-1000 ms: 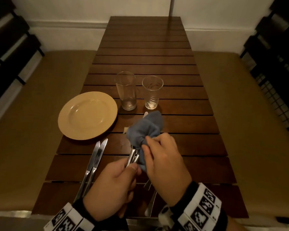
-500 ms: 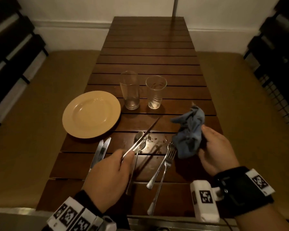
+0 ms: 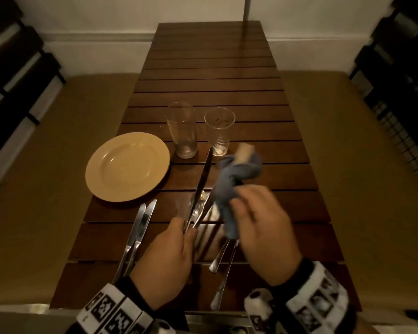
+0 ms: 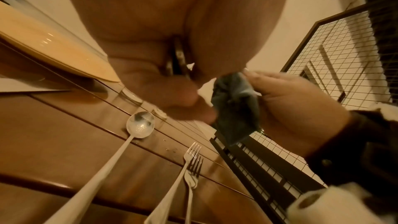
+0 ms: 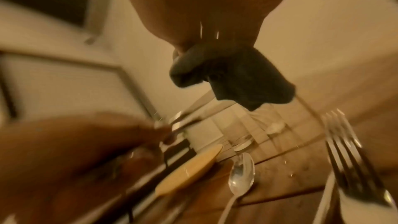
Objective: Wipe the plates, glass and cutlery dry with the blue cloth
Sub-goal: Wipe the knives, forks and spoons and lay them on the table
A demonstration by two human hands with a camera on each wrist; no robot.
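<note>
Cutlery is the work of this moment: the left hand (image 3: 165, 259) grips two knives (image 3: 199, 189) by their handles, fingers closed round them, and the blades point up and away over the table (image 3: 210, 75). Just to the right, the right hand (image 3: 263, 227) holds the bunched blue cloth (image 3: 237, 179), fingers curled round it. The cloth is close beside the blades, but I cannot tell if it touches them, because this part is blurred.

Under the hands, a spoon (image 4: 141, 124) lies on the table with small drops in its bowl, and two forks (image 4: 191, 161) lie to the right of it. There are also drops on the wood near them, so I judge these three are not dried yet. Two more knives (image 3: 140, 227) lie side by side at the near left. Farther left is one yellow plate (image 3: 128, 166), and behind it stand two glasses (image 3: 182, 130), upright and empty. Whether the plate and the glasses are already dry, the views do not show. So at least the held knives, the spoon and the forks remain to wipe.
</note>
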